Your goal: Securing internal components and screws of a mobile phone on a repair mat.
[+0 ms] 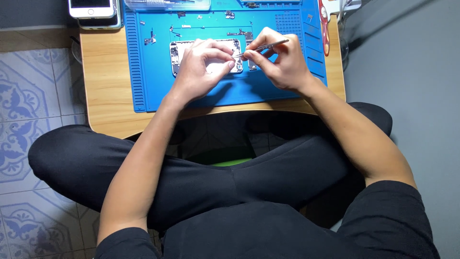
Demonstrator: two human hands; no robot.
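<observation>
A person sits cross-legged on a tiled floor (24, 86) at a low wooden surface (103, 86), both hands working over an opened phone (178, 52) that lies on a blue work mat (158, 91). The left hand (199, 67) arches over the phone, its fingers (229, 61) curled down and pressed against the phone's right end. The right hand (280, 62) meets it there, thumb and forefinger pinching a pair of metal tweezers (263, 47) whose tips point toward the left fingertips. Small loose parts (150, 40) lie scattered on the mat beyond and left of the fingers. A clear, flat case (165, 5) sits along the mat's far edge, and a white phone (92, 7) rests on a stack at the surface's far left corner. A red-handled tool (324, 26) lies at the right border of the mat. Bare mat stretches below the wrists to the near edge, and bare wood lies left of the mat. Both forearms angle inward from the knees.
</observation>
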